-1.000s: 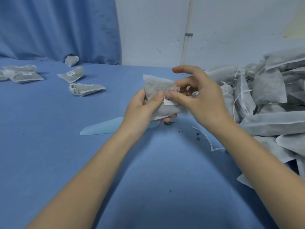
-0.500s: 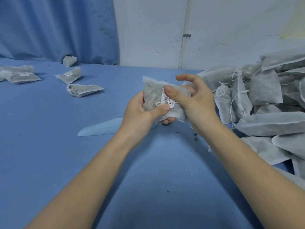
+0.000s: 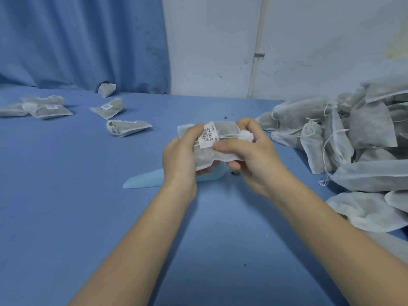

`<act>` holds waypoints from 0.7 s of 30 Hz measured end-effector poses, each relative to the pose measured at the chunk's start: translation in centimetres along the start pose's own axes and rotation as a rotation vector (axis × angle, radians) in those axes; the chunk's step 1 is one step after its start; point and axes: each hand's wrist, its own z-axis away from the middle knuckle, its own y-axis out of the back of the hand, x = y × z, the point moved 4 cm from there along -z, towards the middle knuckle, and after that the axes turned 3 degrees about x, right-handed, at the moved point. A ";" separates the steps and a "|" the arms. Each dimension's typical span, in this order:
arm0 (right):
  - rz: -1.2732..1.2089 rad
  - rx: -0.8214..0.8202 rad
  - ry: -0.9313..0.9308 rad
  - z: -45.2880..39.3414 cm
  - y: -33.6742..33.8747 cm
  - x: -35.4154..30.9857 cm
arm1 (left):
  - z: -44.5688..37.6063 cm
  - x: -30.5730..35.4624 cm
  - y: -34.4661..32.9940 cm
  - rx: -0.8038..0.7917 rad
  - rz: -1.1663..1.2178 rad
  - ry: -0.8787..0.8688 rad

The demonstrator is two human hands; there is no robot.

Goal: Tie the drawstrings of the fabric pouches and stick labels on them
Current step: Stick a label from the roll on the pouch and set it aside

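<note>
Grey fabric drawstring pouch (image 3: 223, 140), white barcode label (image 3: 207, 134) stuck on; I see left hand (image 3: 183, 160) and right hand (image 3: 249, 155) fingers curled, gripping it.

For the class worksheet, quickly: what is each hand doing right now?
Left hand: grips the labelled pouch.
Right hand: grips the same pouch at its gathered end.
</note>
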 end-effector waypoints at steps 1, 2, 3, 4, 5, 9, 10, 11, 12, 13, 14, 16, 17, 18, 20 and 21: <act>-0.074 0.033 -0.008 -0.5 -0.6 -0.1 | 0.1 0.0 0.1 -0.008 0.037 0.035; -0.149 0.069 -0.011 -1.0 -1.4 -0.3 | 0.2 0.0 0.2 -0.016 0.095 0.083; -0.214 0.073 -0.017 -1.8 -2.5 -0.5 | 0.3 0.0 0.2 -0.009 0.171 0.135; -0.255 0.040 -0.038 -2.6 -4.0 -0.6 | 0.4 -0.1 0.3 0.012 0.246 0.170; -0.254 -0.013 -0.092 -3.3 -5.6 -0.7 | 0.5 -0.1 0.4 0.035 0.289 0.179; -0.127 -0.062 -0.258 -4.5 -9.1 0.2 | 0.1 0.1 0.4 0.059 0.240 0.083; -0.123 -0.033 -0.273 -4.3 -8.8 0.5 | 0.0 0.1 0.4 0.064 0.195 0.060; -0.129 -0.006 -0.280 -4.0 -8.1 0.9 | -0.1 0.0 0.3 0.062 0.127 0.032; -0.130 0.013 -0.271 -3.5 -7.3 0.9 | -0.2 -0.1 0.3 0.054 0.039 -0.004; -0.128 0.031 -0.245 -3.2 -6.1 0.9 | -0.2 -0.2 0.1 0.041 -0.054 -0.048; -0.123 0.059 -0.206 -2.8 -4.8 0.7 | -0.2 -0.2 0.0 0.026 -0.144 -0.108; -0.093 0.131 -0.104 -2.1 -1.8 -0.1 | -0.2 -0.2 -0.3 0.006 -0.396 -0.299; -0.050 0.167 -0.060 -1.7 -0.3 -0.6 | -0.1 -0.2 -0.4 -0.003 -0.542 -0.403; 0.004 0.194 -0.034 -1.3 1.1 -1.1 | 0.0 -0.2 -0.6 -0.003 -0.661 -0.489; 0.102 0.231 -0.023 -0.4 3.6 -1.9 | 0.3 -0.2 -1.1 -0.023 -0.747 -0.571; 0.146 0.246 -0.020 0.0 4.8 -2.2 | 0.5 -0.4 -1.5 -0.040 -0.742 -0.582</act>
